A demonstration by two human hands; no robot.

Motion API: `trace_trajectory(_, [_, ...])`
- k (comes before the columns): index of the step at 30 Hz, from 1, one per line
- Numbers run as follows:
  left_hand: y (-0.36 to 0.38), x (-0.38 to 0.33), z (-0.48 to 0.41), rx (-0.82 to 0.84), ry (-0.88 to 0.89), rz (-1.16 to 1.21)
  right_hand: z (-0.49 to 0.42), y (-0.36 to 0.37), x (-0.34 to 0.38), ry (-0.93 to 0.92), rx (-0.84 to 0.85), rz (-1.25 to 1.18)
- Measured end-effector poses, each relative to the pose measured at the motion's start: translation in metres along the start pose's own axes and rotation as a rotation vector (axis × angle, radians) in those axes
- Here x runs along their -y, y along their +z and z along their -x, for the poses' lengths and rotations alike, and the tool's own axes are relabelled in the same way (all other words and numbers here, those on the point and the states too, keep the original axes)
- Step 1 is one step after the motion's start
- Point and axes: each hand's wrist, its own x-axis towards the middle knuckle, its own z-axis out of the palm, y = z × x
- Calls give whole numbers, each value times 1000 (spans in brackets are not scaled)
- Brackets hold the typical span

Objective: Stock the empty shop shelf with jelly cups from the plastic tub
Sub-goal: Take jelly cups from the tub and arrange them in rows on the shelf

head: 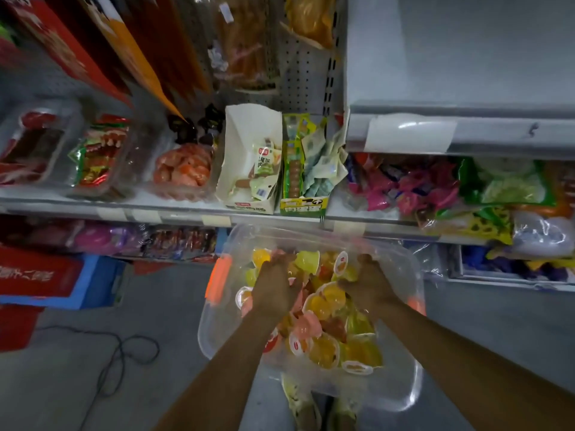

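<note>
A clear plastic tub [401,390] with orange latches sits below me, holding several jelly cups [323,306] in yellow, orange and pink. Both of my hands reach down into the pile. My left hand [275,284] has its fingers curled among the cups at the tub's left side. My right hand [370,281] curls round cups at the right side. What exactly each hand holds is hidden by the fingers and blur. The empty grey shelf [451,57] is at the upper right.
The shelf [124,200] ahead carries clear snack tubs, an open white carton [249,163] and a green box [303,169]. Pink and green packets [435,185] fill the right shelf. Red and blue boxes [46,281] and a black cable [124,353] lie on the floor at left.
</note>
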Motion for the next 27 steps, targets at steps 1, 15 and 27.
trace_trajectory(1, [6,-4,-10,-10,57,-87,-9,6,1,35,-37,-29])
trace_trajectory(15, [31,-20,-52,19,275,-751,-26,30,14,120,-241,-317])
trace_trajectory(27, [-90,-78,47,-126,-47,304,91,-69,58,-265,-218,-520])
